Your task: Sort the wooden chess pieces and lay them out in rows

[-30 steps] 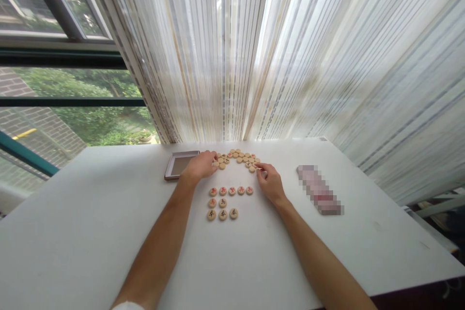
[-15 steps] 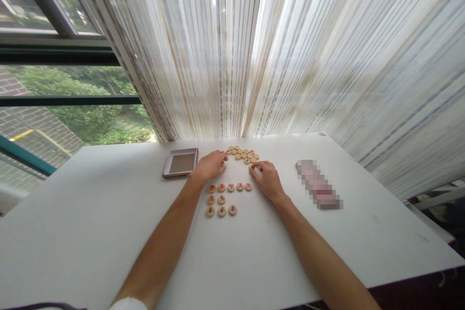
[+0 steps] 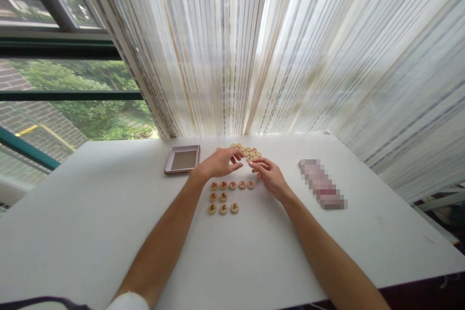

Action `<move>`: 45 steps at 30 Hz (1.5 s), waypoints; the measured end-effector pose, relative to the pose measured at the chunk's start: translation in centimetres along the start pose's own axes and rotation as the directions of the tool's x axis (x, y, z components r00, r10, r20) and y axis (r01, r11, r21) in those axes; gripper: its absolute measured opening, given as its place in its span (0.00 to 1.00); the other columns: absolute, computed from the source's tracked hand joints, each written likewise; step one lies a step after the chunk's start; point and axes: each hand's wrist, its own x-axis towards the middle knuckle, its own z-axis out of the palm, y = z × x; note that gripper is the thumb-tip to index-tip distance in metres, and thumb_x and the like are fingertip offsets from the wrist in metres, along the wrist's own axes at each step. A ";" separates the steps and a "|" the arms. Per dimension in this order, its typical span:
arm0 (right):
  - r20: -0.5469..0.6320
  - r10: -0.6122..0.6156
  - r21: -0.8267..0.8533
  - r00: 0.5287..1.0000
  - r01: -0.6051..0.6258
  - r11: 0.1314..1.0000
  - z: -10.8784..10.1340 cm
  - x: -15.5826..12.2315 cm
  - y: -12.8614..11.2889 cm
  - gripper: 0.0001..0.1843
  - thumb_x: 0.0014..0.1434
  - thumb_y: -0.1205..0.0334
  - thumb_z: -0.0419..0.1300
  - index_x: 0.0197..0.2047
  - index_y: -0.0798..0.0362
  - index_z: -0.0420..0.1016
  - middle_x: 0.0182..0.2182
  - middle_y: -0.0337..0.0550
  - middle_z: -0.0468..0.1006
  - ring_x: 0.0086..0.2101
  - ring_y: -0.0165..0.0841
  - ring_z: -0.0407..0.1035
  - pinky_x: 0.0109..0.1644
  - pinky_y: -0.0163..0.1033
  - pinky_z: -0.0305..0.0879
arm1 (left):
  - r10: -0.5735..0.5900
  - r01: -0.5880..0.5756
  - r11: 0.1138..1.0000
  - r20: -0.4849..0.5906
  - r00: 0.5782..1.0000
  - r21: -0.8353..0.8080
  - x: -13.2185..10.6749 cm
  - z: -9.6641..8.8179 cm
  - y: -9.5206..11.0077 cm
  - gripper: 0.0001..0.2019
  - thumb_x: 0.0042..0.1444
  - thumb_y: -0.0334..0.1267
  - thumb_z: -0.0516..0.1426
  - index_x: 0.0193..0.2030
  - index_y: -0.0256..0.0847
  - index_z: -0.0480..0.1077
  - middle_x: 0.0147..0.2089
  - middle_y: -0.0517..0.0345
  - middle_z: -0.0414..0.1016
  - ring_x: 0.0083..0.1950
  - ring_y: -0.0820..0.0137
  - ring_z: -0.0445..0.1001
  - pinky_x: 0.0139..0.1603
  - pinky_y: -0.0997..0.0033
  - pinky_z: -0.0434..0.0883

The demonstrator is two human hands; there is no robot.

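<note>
- On a white counter (image 3: 90, 232).
- With left hand (image 3: 220, 162) spread, seemingly empty; right hand (image 3: 272, 178) curled, grip impossible to tell.
- Handle loose discs (image 3: 248, 150) singly, clear of neat rows (image 3: 223, 197).

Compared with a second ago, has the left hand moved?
Yes, rightward: the left hand is now farther from the open tray, whose right edge it partly covered a second ago.

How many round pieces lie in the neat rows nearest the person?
10: five red-marked pieces in the far row; one red-marked piece and one black-marked piece in the middle row; three black-marked pieces in the near row. None of these looks covered.
</note>
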 end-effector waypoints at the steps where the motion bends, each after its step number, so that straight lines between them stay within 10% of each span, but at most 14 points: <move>1: 0.034 0.019 0.052 0.999 -0.021 0.998 0.0 -0.1 -0.2 0.21 0.55 0.44 0.65 0.42 0.52 0.76 0.39 0.47 0.83 0.38 0.37 0.76 0.37 0.38 0.69 | 0.020 -0.020 0.999 -0.013 1.000 -0.041 0.0 0.0 0.3 0.16 0.62 0.45 0.58 0.53 0.41 0.72 0.51 0.52 0.79 0.47 0.67 0.77 0.49 0.69 0.74; 12: 0.153 0.091 0.366 0.984 -0.142 0.920 1.0 -1.3 -1.5 0.21 0.55 0.44 0.67 0.42 0.51 0.75 0.37 0.45 0.82 0.37 0.36 0.78 0.41 0.40 0.73 | 0.119 -0.124 0.982 -0.040 0.992 -0.144 0.0 0.1 1.9 0.10 0.62 0.45 0.59 0.43 0.41 0.75 0.38 0.57 0.81 0.39 0.69 0.78 0.42 0.70 0.74; 24: 0.081 -0.133 0.126 0.988 0.122 0.984 1.2 -1.7 -1.4 0.17 0.62 0.49 0.63 0.48 0.49 0.70 0.38 0.44 0.82 0.37 0.37 0.77 0.39 0.42 0.72 | 0.076 -0.070 0.983 0.031 0.997 -0.170 -0.3 -0.4 1.4 0.10 0.64 0.42 0.56 0.47 0.43 0.75 0.41 0.57 0.81 0.42 0.68 0.79 0.43 0.70 0.74; 38: -0.125 -0.071 0.107 0.990 0.085 0.991 -1.2 -0.5 -0.6 0.17 0.58 0.50 0.66 0.45 0.52 0.78 0.39 0.44 0.78 0.36 0.37 0.79 0.45 0.45 0.76 | -0.211 0.218 0.974 0.109 0.971 -0.057 -1.9 -3.3 -1.8 0.18 0.59 0.46 0.59 0.53 0.43 0.73 0.48 0.54 0.81 0.47 0.66 0.79 0.47 0.71 0.73; 45: 0.039 -0.104 0.209 0.994 0.094 0.973 -0.2 -1.4 -1.2 0.19 0.56 0.53 0.70 0.49 0.49 0.76 0.44 0.44 0.79 0.44 0.41 0.80 0.52 0.49 0.76 | -0.028 0.046 0.990 0.136 0.990 -0.130 -1.0 -1.6 0.1 0.19 0.60 0.50 0.59 0.52 0.42 0.73 0.45 0.53 0.81 0.45 0.66 0.79 0.44 0.71 0.73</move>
